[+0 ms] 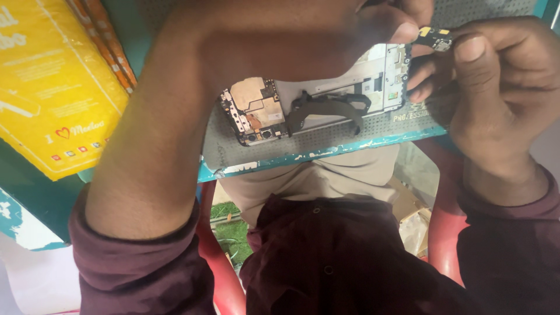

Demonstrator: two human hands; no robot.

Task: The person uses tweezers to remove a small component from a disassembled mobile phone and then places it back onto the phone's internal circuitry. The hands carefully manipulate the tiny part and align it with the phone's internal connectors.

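Black and gold, a small circuit board piece [434, 38] sits pinched between the two hands, raised clear of the opened phone [318, 96] below it. The piece is out of the phone body; whether it is fresh out or on its way in, I cannot tell.

Phone: back cover off, lying flat on a grey perforated work mat [326, 140]. Copper-coloured shielding and a camera module show at its left end, a pale metal frame in the middle, bare frame and contacts at the right end, just beneath the held piece. A black curved part [326, 105] lies across the middle of the frame. My judgement: disassembly is well along, with the main board at the left end still seated.

Right hand [496, 93]: curled tight, thumb on top, thumb and fingertips closed on the right edge of the board piece. Other fingers are folded toward the phone's right end, perhaps touching it.

Left hand [280, 35]: close to the camera, blurred, covering the upper part of the phone. Its fingertips meet the board piece from the left; how firmly it grips I cannot tell.

Outward: the mat rests on a teal table edge [350, 149] with chipped paint. A yellow printed package [52, 87] lies at far left, well apart from the phone. Maroon sleeves and a red chair frame [213, 256] sit below.
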